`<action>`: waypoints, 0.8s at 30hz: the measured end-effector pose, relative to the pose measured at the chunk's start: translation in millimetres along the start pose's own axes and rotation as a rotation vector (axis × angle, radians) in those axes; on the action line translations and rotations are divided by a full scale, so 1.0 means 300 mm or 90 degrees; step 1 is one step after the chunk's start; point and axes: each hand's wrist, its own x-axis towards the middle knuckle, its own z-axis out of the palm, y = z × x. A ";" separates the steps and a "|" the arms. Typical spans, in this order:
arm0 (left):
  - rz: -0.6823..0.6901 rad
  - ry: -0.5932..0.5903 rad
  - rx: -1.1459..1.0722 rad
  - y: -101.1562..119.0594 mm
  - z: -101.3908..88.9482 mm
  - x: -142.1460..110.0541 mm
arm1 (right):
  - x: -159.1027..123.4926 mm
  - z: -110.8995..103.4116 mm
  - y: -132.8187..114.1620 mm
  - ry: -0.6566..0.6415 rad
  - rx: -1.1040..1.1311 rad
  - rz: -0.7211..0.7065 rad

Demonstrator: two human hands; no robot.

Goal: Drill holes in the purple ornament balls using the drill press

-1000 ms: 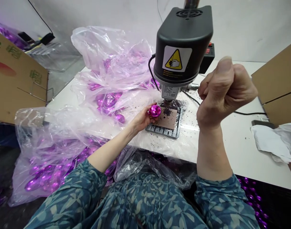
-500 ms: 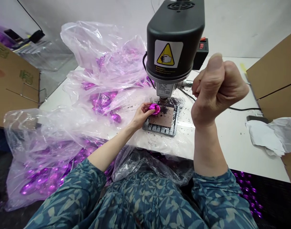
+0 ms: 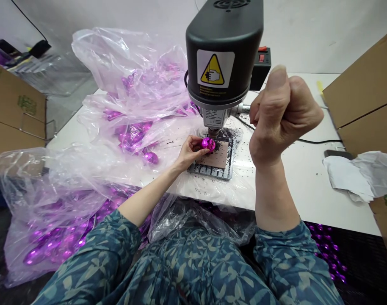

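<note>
Between the thumb and fingers of my left hand [image 3: 191, 151] is a shiny purple faceted ball [image 3: 208, 145]. It is over the tan pad [image 3: 217, 156] on the slotted metal base [image 3: 209, 170], just below and beside the chuck [image 3: 214, 132] of a black bench drill press [image 3: 223, 46]. Whether the ball touches the chuck or bit cannot be told. My right hand [image 3: 282, 114] is raised in a fist to the right of the machine, closed at the end of its metal lever [image 3: 245, 109]; the gripped part is hidden inside the fingers.
Dark shavings [image 3: 233, 137] lie around the base. Clear plastic bags [image 3: 117, 84] with purple balls cover the table's left side, and another bag [image 3: 53, 237] hangs lower left. Cardboard boxes [image 3: 365, 89] stand at both sides. Crumpled white paper [image 3: 349, 176] and a black cable [image 3: 320, 141] lie right.
The ball has turned in my left fingers, so its faceted side now shows instead of a face with a dark mark. My right fist keeps its place by the machine. The view has shifted slightly.
</note>
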 end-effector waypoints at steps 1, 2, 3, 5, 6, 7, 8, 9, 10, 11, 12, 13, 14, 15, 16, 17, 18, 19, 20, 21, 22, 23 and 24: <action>0.002 -0.004 0.004 -0.003 0.001 0.000 | 0.001 0.000 -0.003 0.005 0.018 -0.008; 0.006 -0.009 0.010 -0.006 0.001 0.001 | 0.003 -0.001 -0.006 0.010 0.032 -0.018; 0.011 -0.014 0.017 -0.011 0.001 0.002 | 0.004 -0.002 -0.007 0.016 0.042 -0.028; 0.028 -0.029 0.038 -0.022 -0.004 0.005 | 0.006 -0.007 -0.006 0.008 0.047 -0.043; 0.039 -0.038 0.051 -0.028 -0.008 0.007 | 0.007 -0.010 -0.005 -0.004 0.047 -0.043; 0.053 -0.046 0.066 -0.034 -0.011 0.009 | 0.007 -0.014 -0.003 -0.017 0.049 -0.042; 0.070 -0.053 0.082 -0.040 -0.015 0.010 | 0.007 -0.017 -0.002 -0.030 0.056 -0.038; 0.089 -0.058 0.102 -0.045 -0.018 0.010 | 0.007 -0.019 0.000 -0.042 0.068 -0.033; 0.111 -0.064 0.126 -0.049 -0.018 0.009 | 0.006 -0.020 0.000 -0.049 0.082 -0.029; 0.137 -0.070 0.153 -0.052 -0.017 0.006 | 0.005 -0.020 0.000 -0.048 0.094 -0.030; 0.163 -0.076 0.182 -0.055 -0.013 0.002 | 0.004 -0.020 0.000 -0.042 0.097 -0.034; 0.189 -0.080 0.209 -0.058 -0.007 -0.003 | 0.003 -0.019 0.000 -0.033 0.090 -0.041; 0.210 -0.082 0.233 -0.061 0.000 -0.008 | 0.002 -0.018 -0.001 -0.023 0.076 -0.047; 0.227 -0.081 0.249 -0.064 0.008 -0.013 | 0.002 -0.017 -0.002 -0.016 0.061 -0.052; 0.238 -0.078 0.259 -0.067 0.015 -0.018 | 0.001 -0.016 -0.002 -0.013 0.050 -0.055; 0.243 -0.076 0.265 -0.069 0.022 -0.023 | 0.002 -0.016 -0.003 -0.016 0.045 -0.054; 0.244 -0.075 0.270 -0.070 0.027 -0.026 | 0.002 -0.015 -0.003 -0.022 0.045 -0.051; 0.242 -0.076 0.273 -0.071 0.030 -0.029 | 0.004 -0.015 -0.003 -0.026 0.049 -0.050; 0.239 -0.076 0.276 -0.071 0.032 -0.030 | 0.005 -0.015 -0.004 -0.024 0.054 -0.053; 0.236 -0.076 0.279 -0.069 0.033 -0.031 | 0.006 -0.015 -0.004 -0.018 0.058 -0.060; 0.235 -0.076 0.282 -0.067 0.033 -0.031 | 0.006 -0.014 -0.004 -0.007 0.062 -0.071; 0.235 -0.075 0.286 -0.064 0.032 -0.031 | 0.005 -0.014 -0.004 0.004 0.069 -0.084; 0.237 -0.075 0.292 -0.061 0.032 -0.030 | 0.003 -0.014 -0.003 0.013 0.075 -0.100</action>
